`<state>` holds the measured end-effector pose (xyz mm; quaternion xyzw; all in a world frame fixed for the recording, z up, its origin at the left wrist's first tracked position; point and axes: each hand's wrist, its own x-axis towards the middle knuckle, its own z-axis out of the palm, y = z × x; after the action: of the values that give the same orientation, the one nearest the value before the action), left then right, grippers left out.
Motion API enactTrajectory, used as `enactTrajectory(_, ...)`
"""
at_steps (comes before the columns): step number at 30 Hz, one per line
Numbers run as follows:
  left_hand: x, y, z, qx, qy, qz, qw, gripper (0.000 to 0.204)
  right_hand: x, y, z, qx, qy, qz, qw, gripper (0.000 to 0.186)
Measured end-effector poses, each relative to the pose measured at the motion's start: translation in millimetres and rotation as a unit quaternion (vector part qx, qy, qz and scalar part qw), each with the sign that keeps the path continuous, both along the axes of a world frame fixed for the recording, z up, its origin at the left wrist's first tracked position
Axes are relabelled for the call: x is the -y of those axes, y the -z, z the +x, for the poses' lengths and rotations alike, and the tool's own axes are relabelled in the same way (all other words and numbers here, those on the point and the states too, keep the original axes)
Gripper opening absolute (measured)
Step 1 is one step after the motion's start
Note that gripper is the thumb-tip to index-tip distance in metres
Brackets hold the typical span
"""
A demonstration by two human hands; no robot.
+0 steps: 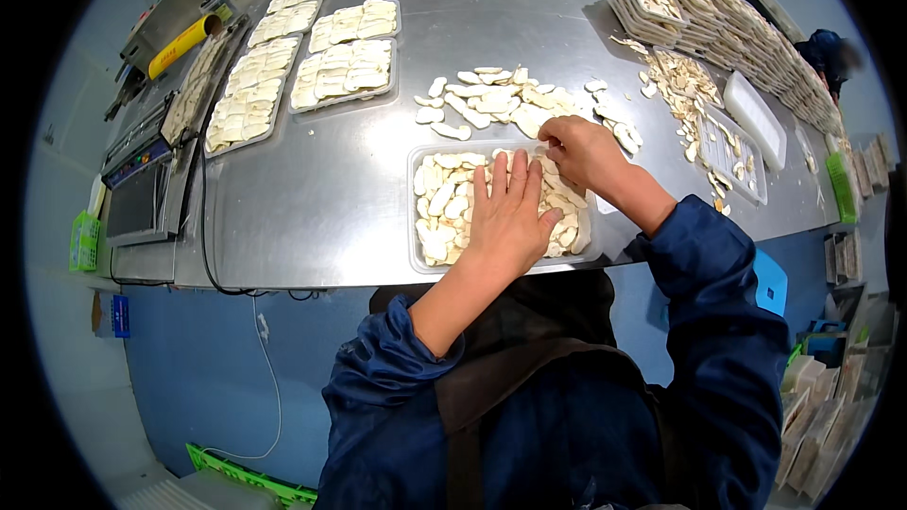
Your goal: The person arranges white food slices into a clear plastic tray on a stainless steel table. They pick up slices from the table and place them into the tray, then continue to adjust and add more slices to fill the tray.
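A clear plastic tray lies on the steel table in front of me, filled with pale cream slices that look like sliced mushroom. My left hand rests flat on the slices near the tray's middle, fingers stretched and slightly apart. At the tray's far right corner is my right hand, its thumb and fingers drawn together in a pinch. Whatever those fingertips hold is hidden or too small to make out. Just beyond the tray's far rim spreads a loose pile of similar slices.
Several filled trays stand at the far left, beside a scale and a yellow tube. Stacked trays line the right edge. Nearer lie scattered small pieces and a white tray. A black cable crosses the table's left side.
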<state>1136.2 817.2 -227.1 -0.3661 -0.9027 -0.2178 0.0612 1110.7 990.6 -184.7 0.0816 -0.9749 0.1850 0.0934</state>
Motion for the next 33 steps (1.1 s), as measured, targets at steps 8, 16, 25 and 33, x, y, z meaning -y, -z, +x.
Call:
enactTrajectory(8, 0, 6, 0, -0.006, -0.003, 0.003, 1.0, 0.063, -3, 11, 0, -0.052, -0.019, 0.032, 0.998, 0.007)
enactTrajectory(16, -1, 2, 0, -0.004, -0.004, -0.003, 1.0, 0.063, -12, 12, -6, -0.058, -0.024, 0.026, 0.998, 0.007)
enactTrajectory(25, 0, -3, 0, 0.0, 0.0, 0.003, 1.0, 0.063, -11, 2, -25, 0.093, -0.017, 0.005, 0.996, 0.009)
enactTrajectory(33, -1, -2, 1, -0.005, 0.001, 0.005, 1.0, 0.065, -6, -1, -3, -0.003, 0.052, -0.069, 0.996, 0.011)
